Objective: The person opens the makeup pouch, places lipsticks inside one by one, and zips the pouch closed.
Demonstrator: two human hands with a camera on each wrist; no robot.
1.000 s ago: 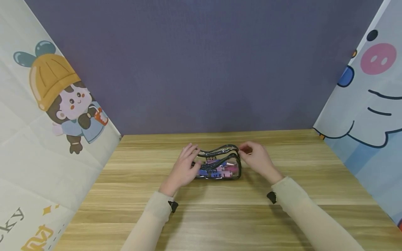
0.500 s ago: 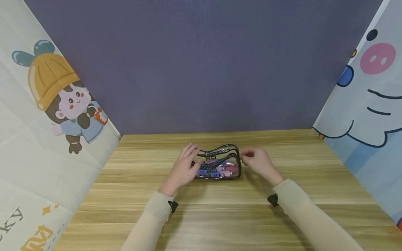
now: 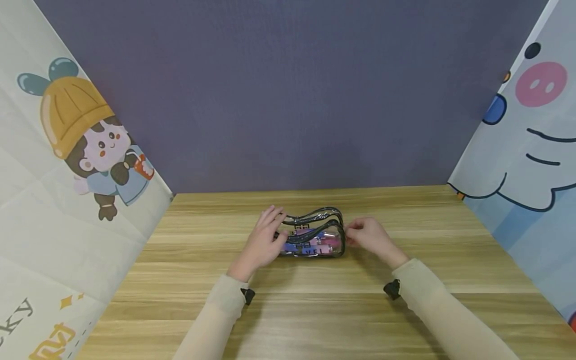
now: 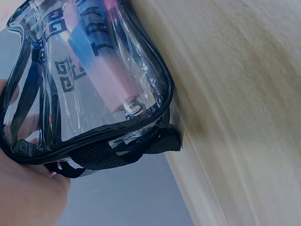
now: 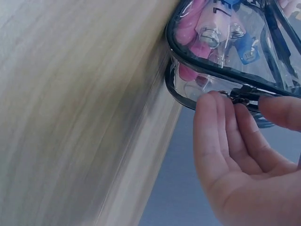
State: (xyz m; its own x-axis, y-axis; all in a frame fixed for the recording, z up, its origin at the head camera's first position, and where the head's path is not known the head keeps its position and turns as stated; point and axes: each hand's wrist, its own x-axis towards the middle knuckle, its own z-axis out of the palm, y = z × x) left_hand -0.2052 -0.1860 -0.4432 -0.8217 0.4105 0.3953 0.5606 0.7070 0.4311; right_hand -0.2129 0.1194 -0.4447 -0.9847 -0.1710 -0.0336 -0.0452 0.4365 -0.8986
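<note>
A clear zip pouch [image 3: 338,238] with black piping lies on the table, its two wavy black upper edges standing apart. Pink and blue tubes or bottles [image 4: 110,80] with silvery ends show through the plastic. My left hand [image 3: 262,244] holds the pouch's left end, thumb on the near side and fingers over the far side; a black fabric tab [image 4: 106,157] sits at that end. At the right end, my right hand [image 3: 372,239] has its thumb and fingertips at the dark zipper pull [image 5: 241,95]. Fingers partly hide the pull.
The pouch stands on a wood-grain table [image 3: 315,320]. Behind it rises a dark blue-grey panel [image 3: 288,100]. Cartoon-printed sheets flank both sides, a child figure [image 3: 105,145] left and a pig [image 3: 540,125] right. Each wrist wears a black strap piece.
My right hand has shifted slightly down and towards me along the pouch's right end. The left hand and the pouch stay practically still.
</note>
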